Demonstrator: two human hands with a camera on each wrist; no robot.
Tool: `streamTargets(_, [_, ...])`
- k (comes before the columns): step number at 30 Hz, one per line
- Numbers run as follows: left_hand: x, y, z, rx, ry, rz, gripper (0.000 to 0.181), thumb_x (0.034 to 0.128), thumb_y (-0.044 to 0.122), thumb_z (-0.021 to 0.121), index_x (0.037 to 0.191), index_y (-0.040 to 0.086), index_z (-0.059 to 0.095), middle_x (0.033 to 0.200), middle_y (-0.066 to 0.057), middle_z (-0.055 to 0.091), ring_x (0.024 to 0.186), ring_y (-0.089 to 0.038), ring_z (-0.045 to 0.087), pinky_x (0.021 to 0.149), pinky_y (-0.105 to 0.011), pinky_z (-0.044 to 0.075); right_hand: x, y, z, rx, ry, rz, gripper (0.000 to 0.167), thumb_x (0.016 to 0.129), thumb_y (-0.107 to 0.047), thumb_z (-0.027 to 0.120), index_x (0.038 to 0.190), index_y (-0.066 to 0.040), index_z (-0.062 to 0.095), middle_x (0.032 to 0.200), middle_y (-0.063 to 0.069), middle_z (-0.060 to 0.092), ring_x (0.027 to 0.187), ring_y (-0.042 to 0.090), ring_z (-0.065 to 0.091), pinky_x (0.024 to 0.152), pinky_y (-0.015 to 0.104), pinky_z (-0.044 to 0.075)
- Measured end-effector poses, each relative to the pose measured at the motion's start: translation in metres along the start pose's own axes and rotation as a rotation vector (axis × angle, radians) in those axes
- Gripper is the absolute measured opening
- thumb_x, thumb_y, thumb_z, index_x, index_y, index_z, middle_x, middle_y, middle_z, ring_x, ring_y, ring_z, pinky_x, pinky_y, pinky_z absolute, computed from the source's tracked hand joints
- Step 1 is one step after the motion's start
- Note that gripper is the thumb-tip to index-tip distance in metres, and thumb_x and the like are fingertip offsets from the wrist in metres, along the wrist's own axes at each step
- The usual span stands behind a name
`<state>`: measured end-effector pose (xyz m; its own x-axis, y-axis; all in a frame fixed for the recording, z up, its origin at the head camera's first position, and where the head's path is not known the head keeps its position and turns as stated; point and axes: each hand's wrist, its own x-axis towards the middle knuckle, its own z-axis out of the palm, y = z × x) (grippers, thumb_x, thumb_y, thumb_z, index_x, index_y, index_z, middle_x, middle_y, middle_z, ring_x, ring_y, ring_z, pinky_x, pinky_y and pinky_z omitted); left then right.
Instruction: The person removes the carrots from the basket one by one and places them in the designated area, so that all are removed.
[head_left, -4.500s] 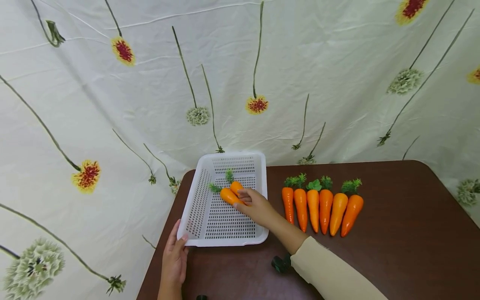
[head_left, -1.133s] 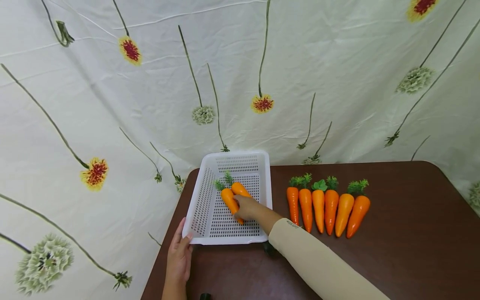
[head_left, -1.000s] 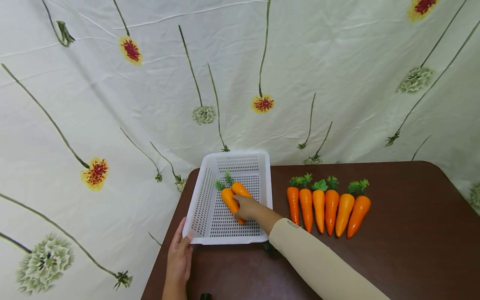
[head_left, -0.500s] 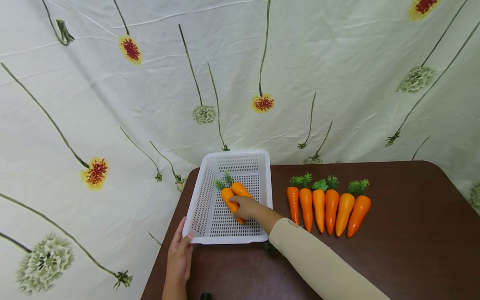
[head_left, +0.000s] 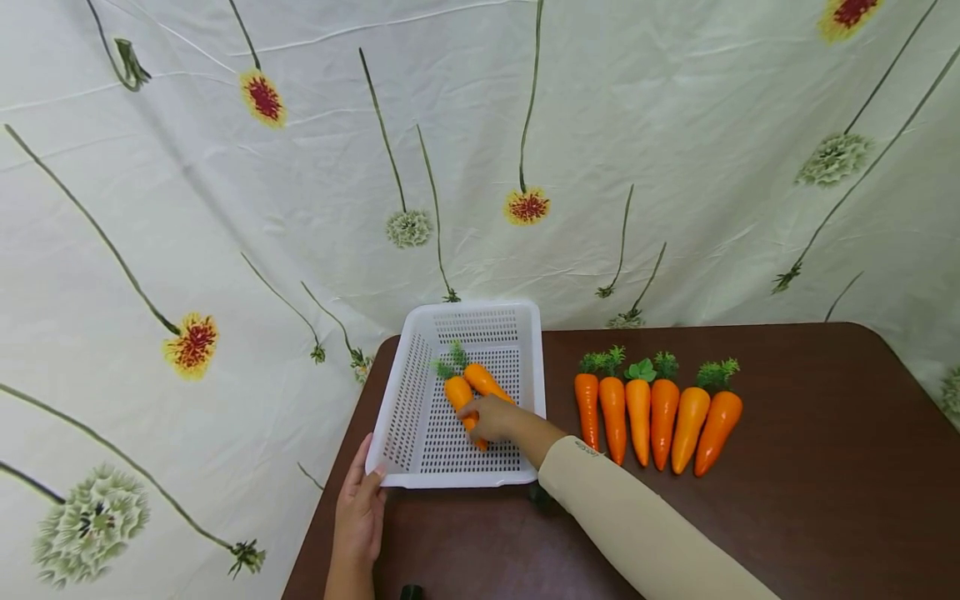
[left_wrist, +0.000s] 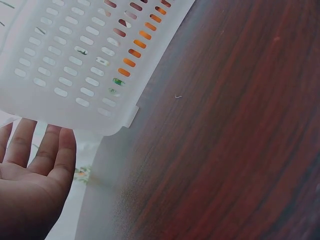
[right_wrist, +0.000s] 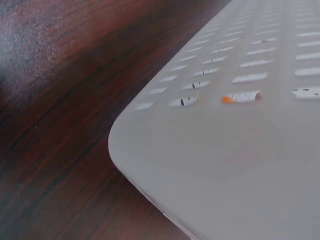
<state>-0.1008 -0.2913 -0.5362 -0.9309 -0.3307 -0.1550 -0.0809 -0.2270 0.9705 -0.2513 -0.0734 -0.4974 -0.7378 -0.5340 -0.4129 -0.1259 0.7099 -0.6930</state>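
A white perforated plastic basket stands at the table's left side. Inside it lie two orange carrots with green tops: one left carrot and one right carrot. My right hand reaches over the basket's right wall, fingers curled about the lower half of the left carrot, whose tip shows below them. At the near left corner my left hand grips the basket, thumb on the rim. In the left wrist view the fingers of my left hand reach up to the basket's corner. The right wrist view shows only the basket's wall and the table.
To the right, several carrots lie side by side on the dark brown table, tops toward the back. A flowered white cloth hangs behind. A small black object sits at the near edge, another by the right sleeve.
Since about four seconds ago, the left carrot has been turned, its tip now pointing toward the near side. In the last half second my right fingers slide slightly nearer and both carrots shift slightly right.
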Motion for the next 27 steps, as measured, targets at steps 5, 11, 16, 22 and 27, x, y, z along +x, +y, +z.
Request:
streamTargets(5, [0.0007,0.0005,0.0,-0.008,-0.004,0.004,0.055,0.1063,0.017,0.051,0.158,0.026,0.035,0.156,0.001,0.043,0.13,-0.003,0.056,0.1,-0.018,0.049,-0.0035,-0.0019,-0.0027,0.045,-0.001,-0.003,0.041,0.089,-0.015,0.076,0.129,-0.019,0.069,0.134,0.006,0.062,0.107,0.02,0.054,0.105,0.041,0.044])
streamTargets(11, [0.0007,0.0013,0.0009,-0.016,0.0,-0.005,0.055,0.106,0.018,0.052,0.158,0.026,0.035,0.156,0.002,0.043,0.13,-0.003,0.056,0.1,-0.018,0.049,-0.0055,-0.002,-0.0052,0.092,0.003,-0.022,0.04,0.089,-0.018,0.077,0.128,-0.017,0.068,0.128,0.006,0.063,0.101,0.02,0.054,0.096,0.037,0.046])
streamTargets(16, [0.0002,0.0015,0.0012,-0.016,0.006,-0.006,0.055,0.1058,0.018,0.052,0.158,0.026,0.035,0.155,0.003,0.044,0.129,-0.003,0.057,0.1,-0.018,0.049,-0.0063,-0.002,-0.0076,0.184,-0.001,-0.039,0.043,0.089,-0.02,0.078,0.131,-0.017,0.066,0.12,0.006,0.063,0.099,0.019,0.056,0.088,0.033,0.049])
streamTargets(22, [-0.0005,0.001,0.0006,-0.002,0.003,0.004,0.055,0.1058,0.019,0.052,0.158,0.026,0.035,0.154,0.003,0.045,0.13,-0.003,0.057,0.101,-0.02,0.049,-0.0046,-0.0011,-0.0081,0.308,0.002,-0.05,0.041,0.088,-0.018,0.079,0.127,-0.015,0.068,0.108,0.007,0.059,0.095,0.021,0.055,0.08,0.028,0.05])
streamTargets(27, [-0.0005,0.0003,0.0,0.002,0.003,-0.002,0.056,0.106,0.019,0.052,0.158,0.024,0.034,0.154,0.004,0.045,0.129,-0.004,0.057,0.101,-0.02,0.05,-0.0037,-0.0019,-0.0083,0.323,0.017,-0.06,0.034,0.089,-0.015,0.078,0.122,-0.015,0.071,0.108,0.009,0.056,0.096,0.021,0.053,0.081,0.028,0.051])
